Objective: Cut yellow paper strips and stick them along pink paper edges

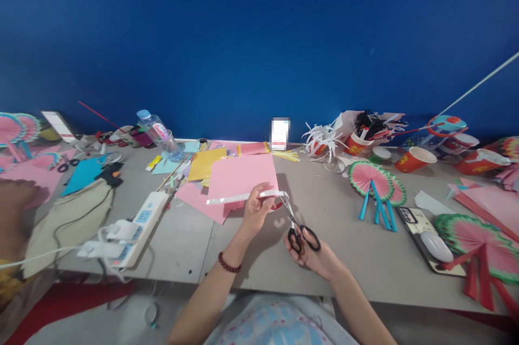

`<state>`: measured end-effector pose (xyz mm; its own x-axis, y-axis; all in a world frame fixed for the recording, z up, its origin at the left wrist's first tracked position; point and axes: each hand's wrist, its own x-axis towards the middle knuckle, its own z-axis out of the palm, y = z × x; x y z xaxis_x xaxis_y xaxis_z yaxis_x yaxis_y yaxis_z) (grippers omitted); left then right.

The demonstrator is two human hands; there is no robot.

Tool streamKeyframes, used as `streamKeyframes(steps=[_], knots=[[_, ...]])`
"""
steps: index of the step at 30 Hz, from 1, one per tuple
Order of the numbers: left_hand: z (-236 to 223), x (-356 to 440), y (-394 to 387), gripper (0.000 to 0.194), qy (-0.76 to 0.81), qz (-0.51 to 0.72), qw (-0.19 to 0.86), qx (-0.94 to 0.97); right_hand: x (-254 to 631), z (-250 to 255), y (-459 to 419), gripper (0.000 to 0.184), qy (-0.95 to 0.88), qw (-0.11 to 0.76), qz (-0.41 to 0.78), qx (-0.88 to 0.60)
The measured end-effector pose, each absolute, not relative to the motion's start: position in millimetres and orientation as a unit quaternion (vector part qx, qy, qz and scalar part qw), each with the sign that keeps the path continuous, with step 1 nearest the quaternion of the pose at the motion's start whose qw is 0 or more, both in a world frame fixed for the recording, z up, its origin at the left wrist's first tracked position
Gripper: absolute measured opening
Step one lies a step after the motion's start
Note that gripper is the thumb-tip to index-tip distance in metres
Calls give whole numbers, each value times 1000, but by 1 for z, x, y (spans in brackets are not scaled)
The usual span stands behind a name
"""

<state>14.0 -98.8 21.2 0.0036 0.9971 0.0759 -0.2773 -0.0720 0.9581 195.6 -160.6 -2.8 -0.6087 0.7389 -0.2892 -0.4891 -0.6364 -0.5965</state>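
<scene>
My left hand (258, 207) pinches the near right edge of a pink sheet of paper (243, 174). A white strip of tape (229, 199) runs along that edge, and its loose end curls out past the sheet's right corner. Something red shows beside my left fingers, partly covered by them. My right hand (310, 256) grips black-handled scissors (299, 231) by the finger loops. Their blades point up and left to the loose tape end; I cannot tell whether they touch it.
A white power strip (141, 226) with plugs lies left. Behind it stands a plastic bottle (160, 134). Watermelon-patterned paper fans (371, 180), a phone (409, 218), a white mouse (436, 246) and paper cups (416, 163) sit right. Another person's arm (16, 210) is far left.
</scene>
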Motion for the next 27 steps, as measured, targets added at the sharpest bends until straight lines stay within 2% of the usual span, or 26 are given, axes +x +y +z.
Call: streamKeyframes(steps=[6, 14, 27], knots=[[18, 17, -98, 30, 404, 598, 524, 452, 184, 0, -161, 40, -262, 383, 840, -282], [29, 25, -104, 25, 427, 608, 502, 443, 164, -4, -155, 38, -274, 425, 815, -282], [19, 29, -108, 25, 454, 608, 485, 434, 150, -7, -157, 40, -238, 464, 799, -301]])
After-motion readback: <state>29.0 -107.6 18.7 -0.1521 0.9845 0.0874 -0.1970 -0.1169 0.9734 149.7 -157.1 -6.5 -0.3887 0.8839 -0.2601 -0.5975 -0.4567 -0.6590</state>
